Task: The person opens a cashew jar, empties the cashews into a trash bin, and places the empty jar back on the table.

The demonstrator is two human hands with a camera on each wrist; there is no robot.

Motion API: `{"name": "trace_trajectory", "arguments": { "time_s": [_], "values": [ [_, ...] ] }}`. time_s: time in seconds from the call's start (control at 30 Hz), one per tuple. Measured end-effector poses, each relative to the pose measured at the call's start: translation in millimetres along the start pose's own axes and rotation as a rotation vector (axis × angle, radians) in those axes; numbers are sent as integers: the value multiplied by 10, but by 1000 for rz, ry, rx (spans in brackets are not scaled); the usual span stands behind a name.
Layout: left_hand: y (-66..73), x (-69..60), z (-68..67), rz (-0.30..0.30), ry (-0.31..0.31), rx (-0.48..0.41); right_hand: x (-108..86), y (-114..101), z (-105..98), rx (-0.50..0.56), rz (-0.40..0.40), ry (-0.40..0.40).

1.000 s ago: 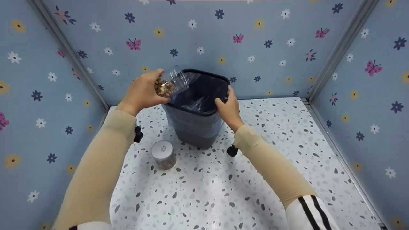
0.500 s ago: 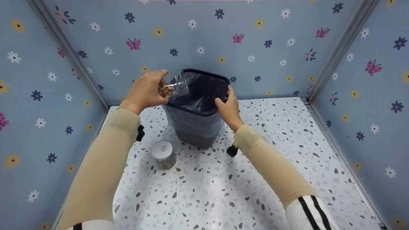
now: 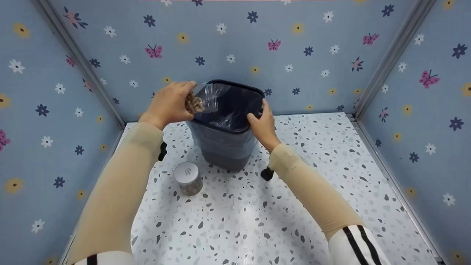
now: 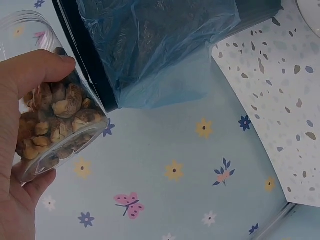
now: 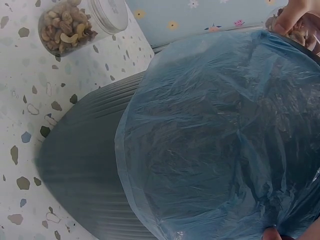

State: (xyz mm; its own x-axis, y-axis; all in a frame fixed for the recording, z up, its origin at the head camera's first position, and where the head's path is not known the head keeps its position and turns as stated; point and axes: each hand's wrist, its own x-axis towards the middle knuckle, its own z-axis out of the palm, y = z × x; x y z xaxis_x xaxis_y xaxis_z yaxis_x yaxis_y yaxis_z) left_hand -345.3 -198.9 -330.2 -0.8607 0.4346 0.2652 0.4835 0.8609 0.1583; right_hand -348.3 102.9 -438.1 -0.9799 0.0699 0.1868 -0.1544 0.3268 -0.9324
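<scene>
In the head view, your left grip curls round a clear jar, tipped sideways, its long way pointing right, mouth over the bin; your right grip pinches the rim. Left wrist: bumpy nuts inside. Right wrist: crinkly blue bag.

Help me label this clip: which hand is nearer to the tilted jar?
Left. The left hand grips the tilted jar itself; the right hand is apart from it, across the bin, holding its right side.
</scene>
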Motion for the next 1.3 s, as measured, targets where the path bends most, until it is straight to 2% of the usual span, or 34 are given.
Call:
{"name": "trace_trajectory", "arguments": {
  "time_s": [0.3, 0.63, 1.3],
  "values": [
    [20, 57, -32, 20, -14, 29, 7, -5, -5, -4, -2, 5],
    [66, 84, -52, 36, -58, 74, -5, -8, 9, -1, 10, 1],
    [89, 141, -58, 65, -85, 103, -4, -2, 11, -10, 8, 9]
  ]
}}
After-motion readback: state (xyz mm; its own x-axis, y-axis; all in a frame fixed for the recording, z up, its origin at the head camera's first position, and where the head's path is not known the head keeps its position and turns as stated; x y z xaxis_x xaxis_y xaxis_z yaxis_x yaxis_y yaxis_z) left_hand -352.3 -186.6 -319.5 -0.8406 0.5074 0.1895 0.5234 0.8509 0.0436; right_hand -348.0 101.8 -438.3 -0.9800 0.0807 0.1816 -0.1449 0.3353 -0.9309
